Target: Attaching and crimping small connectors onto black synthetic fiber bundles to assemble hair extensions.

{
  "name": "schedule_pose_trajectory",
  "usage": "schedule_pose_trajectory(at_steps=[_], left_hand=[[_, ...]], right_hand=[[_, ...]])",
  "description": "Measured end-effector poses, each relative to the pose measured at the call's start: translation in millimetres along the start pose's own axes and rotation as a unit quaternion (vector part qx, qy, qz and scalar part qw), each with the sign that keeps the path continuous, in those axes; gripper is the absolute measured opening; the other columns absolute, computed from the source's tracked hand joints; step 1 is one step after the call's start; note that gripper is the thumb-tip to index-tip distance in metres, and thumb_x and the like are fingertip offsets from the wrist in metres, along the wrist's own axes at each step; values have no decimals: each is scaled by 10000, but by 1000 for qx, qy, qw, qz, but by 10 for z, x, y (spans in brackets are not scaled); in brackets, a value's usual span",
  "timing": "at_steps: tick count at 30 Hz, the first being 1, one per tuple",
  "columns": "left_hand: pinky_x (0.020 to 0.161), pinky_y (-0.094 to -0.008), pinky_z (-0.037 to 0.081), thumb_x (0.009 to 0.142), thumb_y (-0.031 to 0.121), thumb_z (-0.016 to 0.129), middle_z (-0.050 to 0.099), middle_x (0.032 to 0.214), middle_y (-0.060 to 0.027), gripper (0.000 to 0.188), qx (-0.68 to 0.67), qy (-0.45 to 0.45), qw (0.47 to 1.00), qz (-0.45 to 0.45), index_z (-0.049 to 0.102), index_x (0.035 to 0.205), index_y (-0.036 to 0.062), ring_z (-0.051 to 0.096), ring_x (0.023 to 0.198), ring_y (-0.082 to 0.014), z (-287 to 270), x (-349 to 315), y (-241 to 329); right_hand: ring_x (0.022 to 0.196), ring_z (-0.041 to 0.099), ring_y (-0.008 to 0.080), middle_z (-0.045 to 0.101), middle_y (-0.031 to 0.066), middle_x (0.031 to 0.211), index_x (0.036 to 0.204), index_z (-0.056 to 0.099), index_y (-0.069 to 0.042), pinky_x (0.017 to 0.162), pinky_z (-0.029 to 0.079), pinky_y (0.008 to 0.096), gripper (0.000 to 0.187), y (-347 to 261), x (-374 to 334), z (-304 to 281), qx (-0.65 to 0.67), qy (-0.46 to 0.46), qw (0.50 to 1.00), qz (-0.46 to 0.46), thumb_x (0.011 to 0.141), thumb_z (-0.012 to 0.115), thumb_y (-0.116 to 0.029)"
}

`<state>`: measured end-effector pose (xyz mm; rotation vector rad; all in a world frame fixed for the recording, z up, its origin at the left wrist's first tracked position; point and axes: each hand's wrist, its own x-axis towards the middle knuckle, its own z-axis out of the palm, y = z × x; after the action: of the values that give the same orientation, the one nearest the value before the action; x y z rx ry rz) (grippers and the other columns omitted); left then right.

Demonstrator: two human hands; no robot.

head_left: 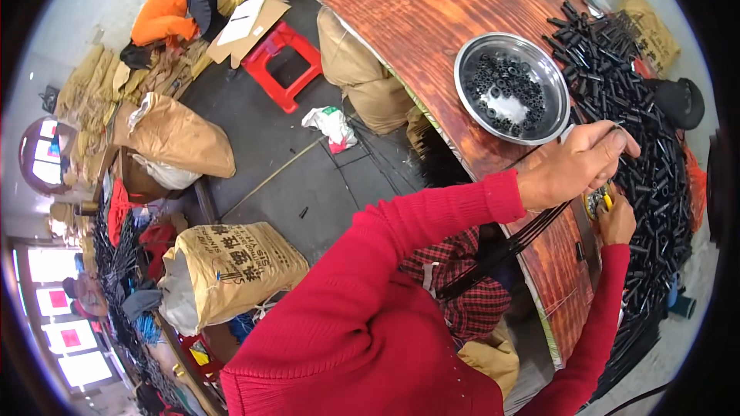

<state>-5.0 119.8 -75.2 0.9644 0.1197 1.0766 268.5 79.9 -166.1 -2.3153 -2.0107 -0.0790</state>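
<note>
My left hand is closed over the table's right side, thumb pressed to the bent fingers. What it pinches is too small to make out. Thin black cords run from my lap up beneath that wrist. Just below it, my right hand is closed at the edge of the black pile, and a yellow-handled tool pokes out from its fingers. Left of this hand a small round item is partly hidden. Beyond my left hand stands a steel bowl holding small black rings and a whitish patch.
A heap of black tubular parts covers the right side. The reddish wooden table stretches away from me. On the dark floor are a red stool, a crumpled white bag and a large printed sack.
</note>
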Motion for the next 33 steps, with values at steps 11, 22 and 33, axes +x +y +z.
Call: schedule_pose_trajectory(at_steps=[11,22,33], left_hand=[[490,-208,320,1045,410,446,387,639,50,428,7,-12,1000,7,572,1085,3,365,549,-38,48,-72,63],[552,-210,379,991,286,597,529,762,44,283,37,1,998,52,605,1025,5,444,649,-24,345,-214,142],[567,-267,434,869,199,713,573,683,7,227,140,-5,988,65,611,823,2,491,658,-43,869,-464,212]], right_hand=[[825,642,415,663,231,874,979,643,-2,696,488,462,293,135,-73,-13,94,41,994,43,808,706,-232],[584,418,42,494,-64,711,914,611,-55,525,328,223,181,205,-215,-412,466,40,876,120,921,659,-229],[887,558,135,591,52,1008,1088,592,20,825,455,283,209,-865,-1427,-1871,366,215,900,-102,900,634,-63]])
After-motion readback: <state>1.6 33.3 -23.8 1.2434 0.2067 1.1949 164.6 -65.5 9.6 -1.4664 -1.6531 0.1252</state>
